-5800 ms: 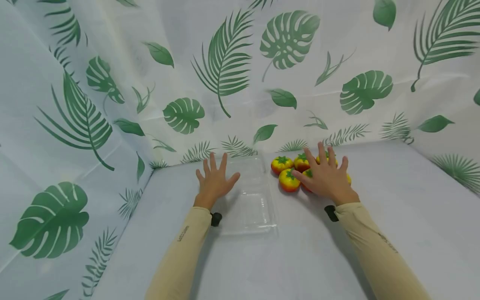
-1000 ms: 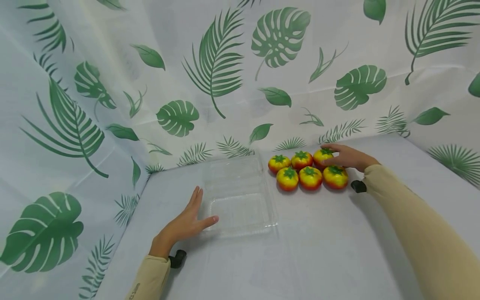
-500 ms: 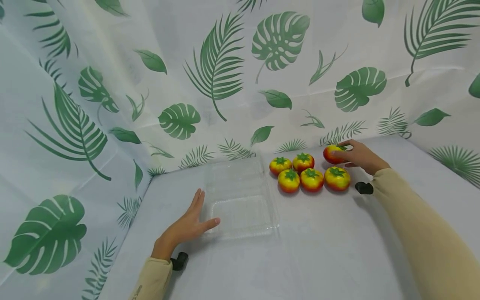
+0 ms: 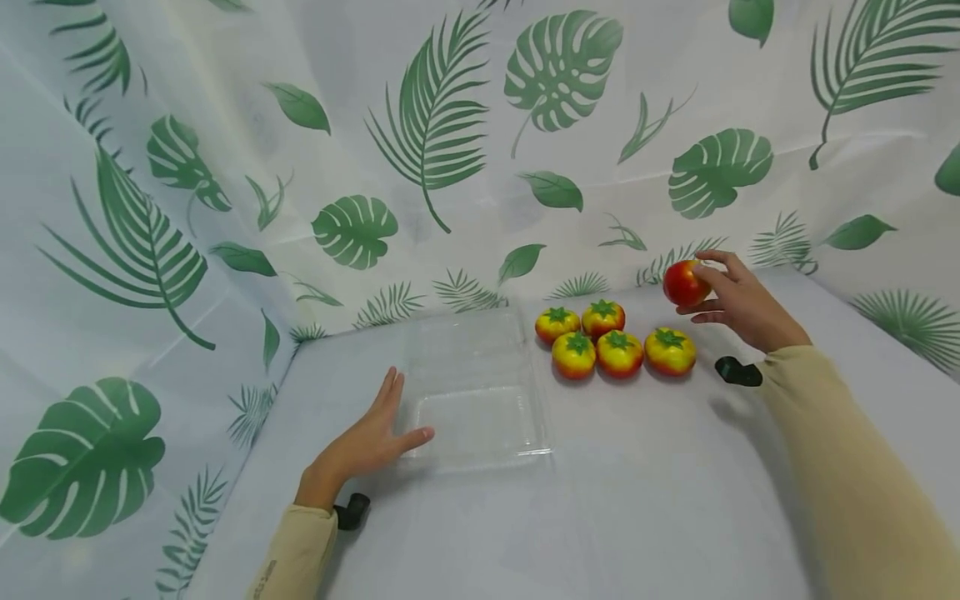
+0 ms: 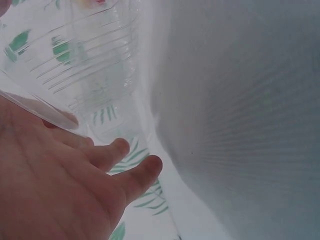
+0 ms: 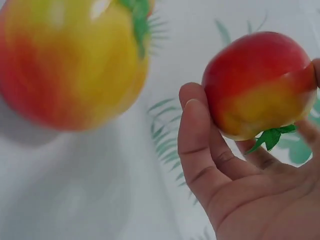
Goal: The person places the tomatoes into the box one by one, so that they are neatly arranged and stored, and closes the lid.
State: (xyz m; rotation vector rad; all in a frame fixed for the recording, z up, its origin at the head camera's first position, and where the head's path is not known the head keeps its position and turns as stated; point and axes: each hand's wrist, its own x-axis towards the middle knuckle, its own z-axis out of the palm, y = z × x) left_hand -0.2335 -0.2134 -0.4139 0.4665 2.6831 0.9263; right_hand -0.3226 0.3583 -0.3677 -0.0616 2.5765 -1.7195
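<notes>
My right hand [image 4: 750,312] holds a red-and-yellow toy tomato [image 4: 684,285] above the table, at the right rear. In the right wrist view, fingers and thumb pinch this tomato [image 6: 257,82] at its sides, with its green leafy top facing down toward the palm. Several similar tomatoes [image 4: 618,354] sit on the table just left of that hand, leafy tops up. My left hand [image 4: 363,450] lies along the left side of a clear plastic container [image 4: 534,452], its fingers straight and thumb spread. In the left wrist view, the container's ribbed wall [image 5: 90,60] rises beside the fingers.
A white cloth covers the table [image 4: 600,500]. Behind it and along the left hangs a white curtain [image 4: 465,258] printed with green leaves. The container stands left of the tomatoes, with a narrow gap between.
My right hand has taken the rear right tomato from its group, lifted it and tipped it over, moving right. My left hand drew back to the container's left side earlier and has since stayed there.
</notes>
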